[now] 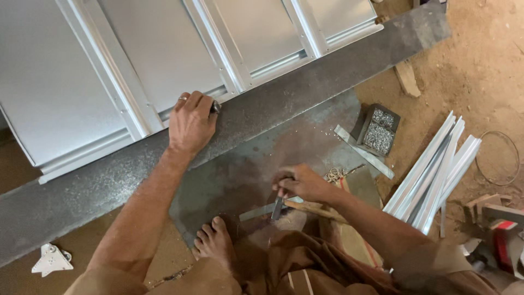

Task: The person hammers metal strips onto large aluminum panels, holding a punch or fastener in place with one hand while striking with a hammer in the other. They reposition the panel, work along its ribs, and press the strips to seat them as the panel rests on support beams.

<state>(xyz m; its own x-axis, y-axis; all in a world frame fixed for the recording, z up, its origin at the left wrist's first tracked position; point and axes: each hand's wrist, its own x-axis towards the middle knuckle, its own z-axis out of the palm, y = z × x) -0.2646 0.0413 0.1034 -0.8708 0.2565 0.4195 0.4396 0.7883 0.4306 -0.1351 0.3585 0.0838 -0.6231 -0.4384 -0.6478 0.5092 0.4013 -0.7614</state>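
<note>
Screws [379,128] fill a dark box [367,113]; right hand [300,183] grips a hammer [297,206], left hand [191,121] presses flat on panel [164,49].

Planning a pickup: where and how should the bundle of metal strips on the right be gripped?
Grip the bundle of metal strips around its middle, coming from above and closing across its width. It lies flat on the dirt floor, long and thin, fanning at the far end, so an end grip would let it sag or splay.

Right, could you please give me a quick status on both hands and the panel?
Left hand flat on the grey panel edge, pinning it to the dark beam. Right hand gripping a hammer on the floor. Nothing in between.
</note>
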